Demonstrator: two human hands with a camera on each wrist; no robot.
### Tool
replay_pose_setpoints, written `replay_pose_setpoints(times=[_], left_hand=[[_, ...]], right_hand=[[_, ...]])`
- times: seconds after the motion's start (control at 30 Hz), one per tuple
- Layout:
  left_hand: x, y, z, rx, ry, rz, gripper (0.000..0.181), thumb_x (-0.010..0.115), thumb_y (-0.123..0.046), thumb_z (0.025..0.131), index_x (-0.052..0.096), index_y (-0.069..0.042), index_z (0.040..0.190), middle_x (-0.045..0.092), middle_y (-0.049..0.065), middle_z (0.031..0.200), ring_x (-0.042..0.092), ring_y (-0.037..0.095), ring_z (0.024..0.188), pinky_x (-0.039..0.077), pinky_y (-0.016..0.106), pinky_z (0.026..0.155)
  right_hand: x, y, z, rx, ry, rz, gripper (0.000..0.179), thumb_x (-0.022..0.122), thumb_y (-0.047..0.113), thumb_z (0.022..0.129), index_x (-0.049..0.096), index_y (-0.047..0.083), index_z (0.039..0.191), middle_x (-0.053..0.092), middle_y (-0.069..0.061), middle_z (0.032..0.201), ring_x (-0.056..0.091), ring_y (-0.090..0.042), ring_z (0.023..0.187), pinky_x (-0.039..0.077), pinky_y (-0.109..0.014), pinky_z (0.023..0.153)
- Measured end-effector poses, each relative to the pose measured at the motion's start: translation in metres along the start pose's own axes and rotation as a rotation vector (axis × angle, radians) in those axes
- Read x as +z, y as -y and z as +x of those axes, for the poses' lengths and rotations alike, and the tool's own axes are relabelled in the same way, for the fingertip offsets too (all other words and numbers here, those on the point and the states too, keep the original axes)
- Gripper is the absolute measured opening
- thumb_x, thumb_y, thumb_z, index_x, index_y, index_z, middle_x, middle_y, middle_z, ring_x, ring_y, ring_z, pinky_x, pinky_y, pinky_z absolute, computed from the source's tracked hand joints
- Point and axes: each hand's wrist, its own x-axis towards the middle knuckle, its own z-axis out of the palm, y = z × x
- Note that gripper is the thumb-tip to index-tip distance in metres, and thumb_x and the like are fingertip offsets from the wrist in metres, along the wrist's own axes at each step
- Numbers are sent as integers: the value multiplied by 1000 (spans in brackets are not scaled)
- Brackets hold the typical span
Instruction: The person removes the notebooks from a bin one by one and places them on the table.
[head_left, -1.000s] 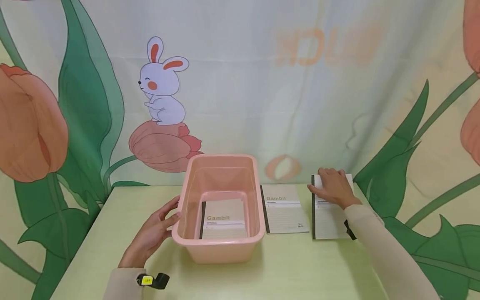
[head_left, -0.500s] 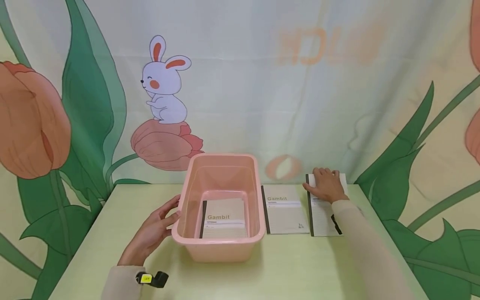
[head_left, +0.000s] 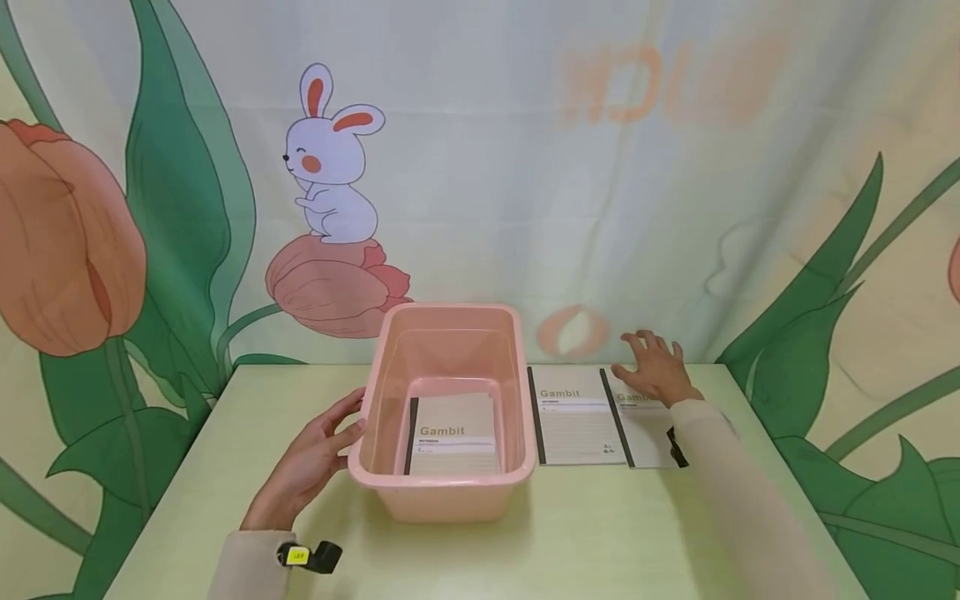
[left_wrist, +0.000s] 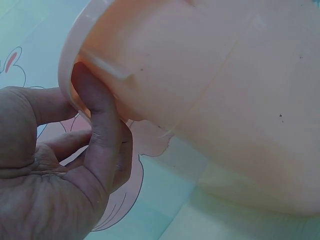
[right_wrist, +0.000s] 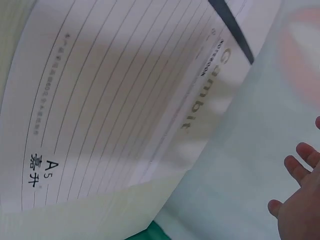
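My left hand (head_left: pixel 309 460) grips the left rim of a pink plastic bin (head_left: pixel 442 505); the left wrist view has its fingers (left_wrist: pixel 102 127) hooked at the rim. Inside the bin lies a pale notebook (head_left: pixel 454 446) marked "Gambit", with a dark spine. Two similar notebooks lie flat right of the bin. The nearer one (head_left: pixel 576 429) adjoins the outer notebook (head_left: pixel 648 440), whose spine lies along its right edge. Over the outer notebook's far end hovers my right hand (head_left: pixel 656 371), fingers spread and holding nothing. The right wrist view shows that hand (right_wrist: pixel 302 205) beside the lined cover.
A light green table (head_left: pixel 592 542) carries the bin and notebooks. Directly behind its far edge hangs a curtain (head_left: pixel 480 167) printed with tulips and a rabbit. Dark bands with small devices sit on both wrists, the left one (head_left: pixel 309 557) with a yellow label.
The outer notebook has slid left, up against its neighbour. My right hand moved left with it, then lifted and spread its fingers. My left hand stays on the bin's rim.
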Motion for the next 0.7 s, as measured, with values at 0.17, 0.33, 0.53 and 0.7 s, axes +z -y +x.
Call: replay_pose_setpoints(times=[0.17,0.33,0.53,0.7], left_hand=[[2,0,0,-3,-2,-4,62,58,-28,99,30,-31,155,27,6,159,40,36,140,53,45,99],[2,0,1,-8,-7,-5,62,57,-28,100,30,-31,155,28,6,159,39,36,140,53,44,99],[1,-1,2,-17,-18,-5,61,57,-29,100,30,-31,155,28,6,159,38,36,140,55,41,96],[2,-2,2,-21,-15,-10,61,56,-27,100,30,-31,155,27,6,159,38,36,140,55,40,95]], right_hand=[[-12,12,-10,-64,-64,-11,65,59,48,93,39,18,147,35,-16,149,36,-42,136,20,-71,109],[-32,28,-19,-153,-170,-49,63,61,46,92,41,17,144,41,-15,144,42,-39,130,30,-67,104],[-63,56,-24,-265,-297,-28,57,65,41,90,48,16,139,46,-15,141,46,-38,128,35,-65,101],[-91,84,-27,-322,-331,-23,56,65,40,90,49,16,139,46,-15,141,46,-38,128,34,-64,102]])
